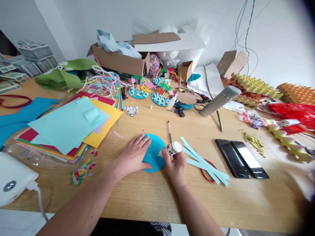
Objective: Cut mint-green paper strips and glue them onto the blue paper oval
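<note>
A blue paper disc (155, 156) lies flat on the table in front of me, with a few small wet-looking spots on it. My left hand (134, 154) rests flat on the disc's left side, fingers stretched out. In my right hand (176, 165) is a small white glue bottle (173, 148), tilted so that its nozzle points down at the disc's right part. Whether the nozzle touches the paper I cannot tell. Just behind the bottle lies a pen (169, 131). Light blue paper strips (205, 164) lie to the right, partly over red-handled scissors (203, 175).
Coloured paper sheets (64, 124) are stacked at the left, near paper scraps (82, 171) and a white device (17, 180). Two phones (233, 160) lie right. A grey flask (220, 101) stands behind them. Finished-looking paper fish crafts (159, 98) and cardboard boxes (118, 62) line the back.
</note>
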`<state>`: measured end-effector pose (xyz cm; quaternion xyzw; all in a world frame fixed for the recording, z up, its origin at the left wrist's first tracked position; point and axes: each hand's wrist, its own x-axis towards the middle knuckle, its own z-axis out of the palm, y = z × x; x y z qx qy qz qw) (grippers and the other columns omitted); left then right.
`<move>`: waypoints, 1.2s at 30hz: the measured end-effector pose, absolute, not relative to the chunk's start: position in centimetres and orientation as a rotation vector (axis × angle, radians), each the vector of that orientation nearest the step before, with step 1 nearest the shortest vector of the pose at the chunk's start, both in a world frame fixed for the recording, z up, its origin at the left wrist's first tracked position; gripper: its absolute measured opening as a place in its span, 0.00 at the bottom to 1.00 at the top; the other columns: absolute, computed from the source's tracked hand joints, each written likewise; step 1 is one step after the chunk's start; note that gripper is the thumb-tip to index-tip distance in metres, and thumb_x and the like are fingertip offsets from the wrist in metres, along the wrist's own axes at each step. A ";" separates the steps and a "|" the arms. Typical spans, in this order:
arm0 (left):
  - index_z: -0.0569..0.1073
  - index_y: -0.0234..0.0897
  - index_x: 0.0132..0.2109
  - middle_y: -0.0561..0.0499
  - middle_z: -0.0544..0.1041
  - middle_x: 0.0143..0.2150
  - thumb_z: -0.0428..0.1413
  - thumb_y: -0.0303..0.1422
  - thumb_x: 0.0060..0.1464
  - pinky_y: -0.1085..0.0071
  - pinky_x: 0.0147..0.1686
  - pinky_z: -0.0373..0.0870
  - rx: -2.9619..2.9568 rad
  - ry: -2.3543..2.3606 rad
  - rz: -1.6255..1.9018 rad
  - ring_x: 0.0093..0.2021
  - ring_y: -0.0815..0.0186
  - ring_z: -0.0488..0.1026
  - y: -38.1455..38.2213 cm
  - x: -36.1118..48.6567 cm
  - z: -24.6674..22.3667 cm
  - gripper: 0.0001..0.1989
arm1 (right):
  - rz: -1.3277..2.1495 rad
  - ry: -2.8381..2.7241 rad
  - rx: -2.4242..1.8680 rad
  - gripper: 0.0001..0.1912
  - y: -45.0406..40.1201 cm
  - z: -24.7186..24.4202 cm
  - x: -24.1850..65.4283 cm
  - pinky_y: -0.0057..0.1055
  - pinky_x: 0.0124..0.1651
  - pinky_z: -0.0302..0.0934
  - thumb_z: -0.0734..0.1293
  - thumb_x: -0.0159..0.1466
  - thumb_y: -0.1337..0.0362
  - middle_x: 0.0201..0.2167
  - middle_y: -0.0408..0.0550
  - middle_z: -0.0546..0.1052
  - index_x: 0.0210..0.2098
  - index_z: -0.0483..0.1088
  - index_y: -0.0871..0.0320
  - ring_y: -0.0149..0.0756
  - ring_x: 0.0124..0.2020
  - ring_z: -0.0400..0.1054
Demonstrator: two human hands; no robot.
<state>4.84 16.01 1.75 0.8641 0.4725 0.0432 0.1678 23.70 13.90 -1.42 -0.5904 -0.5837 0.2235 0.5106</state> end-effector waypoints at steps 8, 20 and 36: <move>0.54 0.33 0.66 0.40 0.51 0.70 0.59 0.53 0.49 0.53 0.66 0.44 2.452 1.346 0.130 0.71 0.52 0.43 16.0 4.9 1.7 0.45 | 0.542 -1.401 -1.411 0.11 14.0 -1.3 23.7 0.31 0.29 0.60 0.69 0.59 0.57 0.27 0.44 0.73 0.33 0.65 0.56 0.35 0.28 0.66; 0.53 0.32 0.67 0.40 0.50 0.71 0.59 0.53 0.48 0.54 0.66 0.44 2.475 1.357 0.091 0.70 0.52 0.44 16.0 4.9 1.8 0.47 | 0.641 -1.203 -1.321 0.11 14.3 -0.2 23.4 0.31 0.30 0.62 0.68 0.60 0.57 0.26 0.42 0.72 0.33 0.66 0.56 0.33 0.27 0.66; 0.51 0.30 0.68 0.40 0.47 0.71 0.60 0.51 0.48 0.54 0.67 0.42 2.416 1.361 0.008 0.71 0.52 0.40 16.1 5.0 2.4 0.49 | 0.726 -1.125 -1.320 0.13 14.6 -0.1 23.6 0.29 0.30 0.60 0.68 0.60 0.54 0.25 0.40 0.69 0.32 0.65 0.56 0.31 0.26 0.63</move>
